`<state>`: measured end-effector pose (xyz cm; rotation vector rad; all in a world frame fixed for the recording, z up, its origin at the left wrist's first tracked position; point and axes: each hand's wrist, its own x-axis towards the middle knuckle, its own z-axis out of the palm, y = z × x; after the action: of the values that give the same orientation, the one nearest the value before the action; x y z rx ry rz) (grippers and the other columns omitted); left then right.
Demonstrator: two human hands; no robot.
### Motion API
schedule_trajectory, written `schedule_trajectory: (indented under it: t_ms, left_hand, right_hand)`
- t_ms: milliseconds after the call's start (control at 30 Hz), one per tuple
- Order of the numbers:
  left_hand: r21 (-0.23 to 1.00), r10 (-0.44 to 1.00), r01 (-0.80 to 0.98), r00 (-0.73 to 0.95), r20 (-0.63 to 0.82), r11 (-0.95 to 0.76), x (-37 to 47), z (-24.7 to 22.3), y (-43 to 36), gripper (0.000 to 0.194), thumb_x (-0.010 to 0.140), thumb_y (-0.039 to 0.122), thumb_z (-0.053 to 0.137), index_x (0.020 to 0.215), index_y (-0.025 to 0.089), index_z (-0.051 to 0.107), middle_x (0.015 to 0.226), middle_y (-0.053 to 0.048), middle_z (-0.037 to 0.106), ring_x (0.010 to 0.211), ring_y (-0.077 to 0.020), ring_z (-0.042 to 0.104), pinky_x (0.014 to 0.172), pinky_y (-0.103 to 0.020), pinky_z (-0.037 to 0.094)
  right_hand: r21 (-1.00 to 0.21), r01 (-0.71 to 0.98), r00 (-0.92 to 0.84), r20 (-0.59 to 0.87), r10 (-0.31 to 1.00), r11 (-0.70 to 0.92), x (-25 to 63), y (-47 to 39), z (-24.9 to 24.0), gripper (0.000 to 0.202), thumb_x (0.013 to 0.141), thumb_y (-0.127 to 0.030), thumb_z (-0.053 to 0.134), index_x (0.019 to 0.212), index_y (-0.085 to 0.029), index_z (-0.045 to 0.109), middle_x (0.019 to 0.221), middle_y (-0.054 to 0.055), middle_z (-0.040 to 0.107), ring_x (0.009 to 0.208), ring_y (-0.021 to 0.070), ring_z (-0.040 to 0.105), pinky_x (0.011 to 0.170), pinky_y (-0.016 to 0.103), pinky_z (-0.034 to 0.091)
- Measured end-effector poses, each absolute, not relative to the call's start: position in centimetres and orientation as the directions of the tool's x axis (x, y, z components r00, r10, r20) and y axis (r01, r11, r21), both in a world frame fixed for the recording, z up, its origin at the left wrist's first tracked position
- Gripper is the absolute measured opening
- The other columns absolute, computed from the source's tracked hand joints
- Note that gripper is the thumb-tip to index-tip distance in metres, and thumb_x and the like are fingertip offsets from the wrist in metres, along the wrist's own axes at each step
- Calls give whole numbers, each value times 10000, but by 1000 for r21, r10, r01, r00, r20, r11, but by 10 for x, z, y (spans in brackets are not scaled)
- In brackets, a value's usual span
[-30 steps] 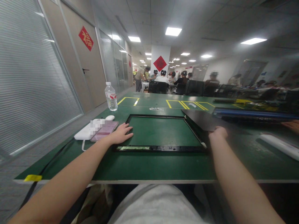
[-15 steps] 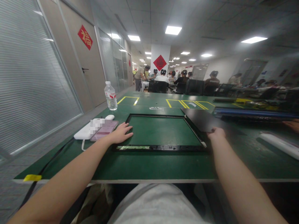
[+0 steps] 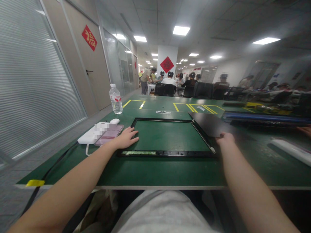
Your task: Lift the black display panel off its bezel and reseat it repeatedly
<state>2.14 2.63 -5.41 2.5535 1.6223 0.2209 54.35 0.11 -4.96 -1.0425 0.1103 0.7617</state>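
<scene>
A thin black rectangular frame (image 3: 184, 153) lies flat on the green table, its middle open to the tabletop. A green circuit strip (image 3: 139, 153) runs along the left part of its near bar. My left hand (image 3: 126, 138) rests over the frame's left side with fingers spread. On the other side, my right hand (image 3: 226, 139) is closed on the near edge of a flat dark panel (image 3: 206, 124). That panel is beside the frame's right bar and seems to overlap its far right corner. The fingertips under the panel are hidden.
Left of the frame are a phone (image 3: 110, 134), a white device with a cable (image 3: 87, 137), a white mouse (image 3: 114, 121) and a water bottle (image 3: 116, 100). A long blue-black bar (image 3: 264, 118) and a white bar (image 3: 291, 150) lie right. Another person's hand (image 3: 305, 130) shows there.
The view has shifted very slightly. Both my hands, the frame and the dark panel keep the same places.
</scene>
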Motion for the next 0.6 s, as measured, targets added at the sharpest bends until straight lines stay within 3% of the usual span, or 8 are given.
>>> schedule_trajectory:
  t_ms: [233, 400, 600]
  left_hand:
    - [181, 902, 884, 424, 81, -431, 22, -52, 24, 715, 877, 574, 416, 1404, 112, 560, 1548, -210, 430, 1486, -362, 275, 1186, -492, 234]
    - [238, 892, 860, 428, 143, -451, 22, -49, 22, 632, 835, 547, 493, 1307, 154, 641, 1471, -179, 539, 1430, -362, 384, 1163, -494, 295]
    - [285, 886, 840, 419, 198, -461, 24, -41, 19, 646, 830, 527, 482, 1294, 105, 635, 1386, -195, 601, 1309, -341, 526, 1126, -441, 367]
  right_hand:
    - [-714, -633, 741, -444, 503, 301, 539, 0, -46, 246, 707, 44, 435, 799, -182, 464, 785, -27, 568, 640, 100, 615, 554, 228, 541]
    - [-724, -541, 819, -338, 463, 427, 536, 2, -43, 249, 669, 38, 482, 800, -173, 497, 787, -27, 602, 617, 98, 614, 561, 229, 584]
    - [-701, -474, 847, -197, 493, 533, 529, 0, -29, 204, 657, 9, 505, 759, -167, 513, 711, -23, 600, 614, 113, 619, 555, 235, 598]
